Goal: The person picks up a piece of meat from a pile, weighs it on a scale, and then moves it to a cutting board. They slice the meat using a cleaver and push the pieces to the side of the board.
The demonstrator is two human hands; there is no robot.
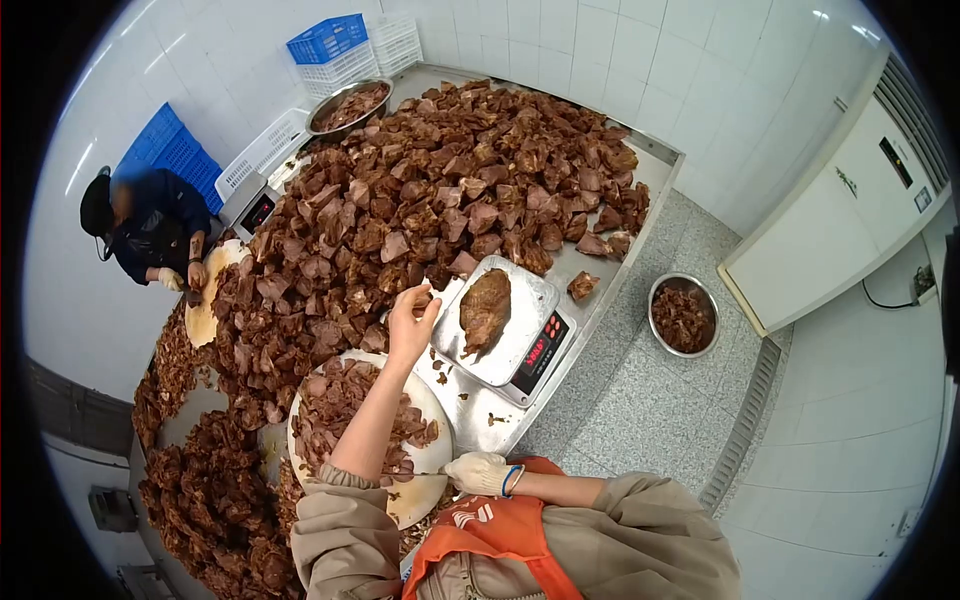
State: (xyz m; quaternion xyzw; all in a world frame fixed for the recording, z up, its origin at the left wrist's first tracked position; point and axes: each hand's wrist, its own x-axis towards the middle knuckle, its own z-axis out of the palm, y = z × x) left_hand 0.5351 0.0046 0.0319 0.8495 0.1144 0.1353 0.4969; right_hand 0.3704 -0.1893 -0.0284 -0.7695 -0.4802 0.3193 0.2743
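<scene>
My bare left hand [410, 325] is raised just left of the digital scale [540, 355], fingers apart and nothing seen in them. On the scale's metal tray lies one large brown piece of meat [485, 310]; the red display is lit. My right hand [478, 473], in a white glove, is closed round a knife [420, 474], whose thin blade points left over the round white cutting board [436, 410]. Sliced meat [345, 410] covers much of that board, partly hidden by my left forearm.
A big pile of meat chunks [450, 190] fills the metal table [655, 185]. Another person [160, 225] stands at the far left by a second board [205, 300]. A steel bowl of meat [683, 315] is on the floor at right. Blue crates [328, 40] are at the back.
</scene>
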